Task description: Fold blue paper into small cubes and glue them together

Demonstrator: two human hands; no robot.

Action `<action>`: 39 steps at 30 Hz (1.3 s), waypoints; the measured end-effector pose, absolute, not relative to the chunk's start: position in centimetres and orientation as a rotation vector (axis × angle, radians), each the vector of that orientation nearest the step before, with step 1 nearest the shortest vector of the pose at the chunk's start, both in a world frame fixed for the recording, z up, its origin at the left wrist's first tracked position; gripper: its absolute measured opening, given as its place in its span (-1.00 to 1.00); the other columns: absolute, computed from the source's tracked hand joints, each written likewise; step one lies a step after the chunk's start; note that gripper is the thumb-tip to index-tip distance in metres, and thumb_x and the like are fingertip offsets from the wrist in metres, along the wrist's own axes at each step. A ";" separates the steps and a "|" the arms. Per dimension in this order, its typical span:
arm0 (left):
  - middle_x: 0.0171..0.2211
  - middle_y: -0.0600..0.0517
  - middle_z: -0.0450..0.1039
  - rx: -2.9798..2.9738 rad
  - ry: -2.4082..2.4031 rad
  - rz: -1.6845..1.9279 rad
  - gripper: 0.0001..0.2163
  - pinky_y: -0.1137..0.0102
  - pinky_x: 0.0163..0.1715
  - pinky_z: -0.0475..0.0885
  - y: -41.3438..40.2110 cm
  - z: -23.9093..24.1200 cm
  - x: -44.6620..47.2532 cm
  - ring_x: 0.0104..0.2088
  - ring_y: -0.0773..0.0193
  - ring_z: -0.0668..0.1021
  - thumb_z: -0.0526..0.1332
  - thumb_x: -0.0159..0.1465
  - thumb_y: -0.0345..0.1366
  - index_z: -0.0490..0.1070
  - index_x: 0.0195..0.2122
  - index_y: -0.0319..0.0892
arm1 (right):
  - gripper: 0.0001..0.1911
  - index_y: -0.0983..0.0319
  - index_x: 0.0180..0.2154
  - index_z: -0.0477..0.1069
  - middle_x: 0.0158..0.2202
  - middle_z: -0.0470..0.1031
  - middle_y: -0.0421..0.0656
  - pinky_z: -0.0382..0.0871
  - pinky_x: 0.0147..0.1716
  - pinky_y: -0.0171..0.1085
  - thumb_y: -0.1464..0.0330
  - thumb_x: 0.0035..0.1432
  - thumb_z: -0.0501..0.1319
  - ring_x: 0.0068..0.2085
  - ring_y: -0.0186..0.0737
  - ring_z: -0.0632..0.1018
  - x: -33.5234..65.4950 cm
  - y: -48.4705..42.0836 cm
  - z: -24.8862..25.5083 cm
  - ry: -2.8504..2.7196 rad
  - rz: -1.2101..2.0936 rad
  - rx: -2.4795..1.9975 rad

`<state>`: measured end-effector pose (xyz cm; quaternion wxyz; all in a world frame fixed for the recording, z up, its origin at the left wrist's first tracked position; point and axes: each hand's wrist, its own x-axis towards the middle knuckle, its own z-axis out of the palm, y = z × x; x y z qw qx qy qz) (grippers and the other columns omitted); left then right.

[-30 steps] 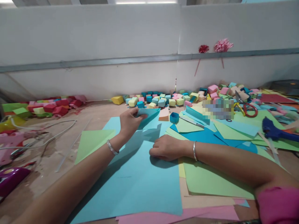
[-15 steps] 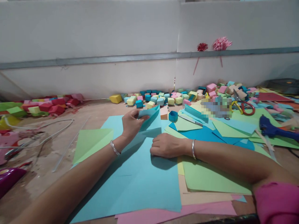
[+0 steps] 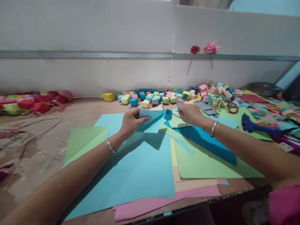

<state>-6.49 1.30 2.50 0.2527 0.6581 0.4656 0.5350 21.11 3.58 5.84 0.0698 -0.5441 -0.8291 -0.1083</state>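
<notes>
My left hand pinches a folded light blue sheet between thumb and fingers, raised above the table. Beneath it lies a large light blue sheet. To the right, my right hand curls its fingers down on a slim metal tool; only the tool's left end shows, and the rest is hidden under the hand. A small blue paper box stands between the hands, beside the folded sheet's edge.
Green sheets and a dark blue folded strip lie at right. Farther right are scissors, a phone and a blue glue gun. Paper cubes line the wall. A white cable lies left; the table's front edge runs below.
My right hand has moved up and right, off the large light blue sheet and onto the slim tool. My left hand still holds the folded sheet. The camera view has turned slightly right.
</notes>
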 end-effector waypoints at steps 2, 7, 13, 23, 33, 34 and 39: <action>-0.47 0.06 0.45 1.821 1.142 1.346 -0.74 0.48 -0.52 0.35 0.8 3.1 -6.1 -0.48 0.36 0.43 0.46 -0.10 -0.23 0.49 -0.47 -0.26 | -0.77 0.33 -0.27 0.47 -0.24 0.53 0.10 0.20 -0.35 -0.25 0.45 0.20 0.04 -0.23 -0.05 0.52 22.9 4.4 4.6 -2.539 -0.293 -1.896; -0.50 0.07 0.45 1.842 1.023 1.159 -0.72 0.46 -0.48 0.39 0.2 3.5 -5.6 -0.49 0.35 0.46 0.49 -0.16 -0.28 0.49 -0.46 -0.26 | -0.69 0.34 -0.11 0.48 -0.09 0.52 0.18 0.33 -0.26 -0.16 0.43 0.24 0.02 -0.09 0.10 0.53 24.2 5.4 2.4 -2.588 -0.252 -2.018; -0.49 0.06 0.47 1.881 1.051 1.095 -0.71 0.44 -0.45 0.41 0.5 2.9 -5.8 -0.47 0.33 0.49 0.49 -0.15 -0.26 0.48 -0.45 -0.27 | -0.67 0.30 -0.10 0.50 -0.05 0.52 0.12 0.36 -0.21 -0.18 0.47 0.20 0.03 -0.05 0.07 0.52 22.6 5.0 2.1 -2.628 -0.251 -1.979; -0.47 0.04 0.51 1.841 1.017 0.933 -0.63 0.42 -0.45 0.42 1.0 3.0 -6.4 -0.46 0.30 0.50 0.50 -0.16 -0.20 0.48 -0.37 -0.28 | -0.72 0.31 -0.18 0.48 -0.17 0.50 0.12 0.29 -0.31 -0.23 0.53 0.11 0.08 -0.15 0.03 0.52 26.2 0.4 4.4 -2.405 -0.293 -2.023; -0.61 0.16 0.32 1.976 0.934 0.862 -0.63 0.51 -0.60 0.20 0.7 3.3 -6.0 -0.57 0.42 0.33 0.48 -0.10 -0.18 0.53 -0.31 -0.27 | -0.66 0.19 0.01 0.37 -0.32 0.47 -0.15 0.29 -0.38 -0.29 0.20 0.32 0.01 -0.38 -0.23 0.43 29.4 -6.4 3.9 -2.319 0.415 -1.403; -0.64 0.19 0.26 1.991 0.946 0.866 -0.62 0.52 -0.61 0.17 0.7 3.3 -6.0 -0.59 0.44 0.29 0.49 -0.12 -0.18 0.53 -0.31 -0.27 | -0.66 0.20 0.00 0.39 -0.31 0.48 -0.14 0.29 -0.37 -0.29 0.19 0.32 0.02 -0.37 -0.23 0.43 29.3 -6.7 3.7 -2.328 0.426 -1.365; -0.67 0.23 0.14 2.025 0.938 0.837 -0.59 0.53 -0.65 0.05 0.6 3.3 -5.8 -0.62 0.48 0.18 0.49 -0.13 -0.18 0.54 -0.28 -0.30 | -0.66 0.21 -0.06 0.50 -0.29 0.49 -0.07 0.33 -0.25 -0.25 0.25 0.33 0.02 -0.25 -0.18 0.49 28.7 -7.1 3.3 -2.397 0.407 -1.195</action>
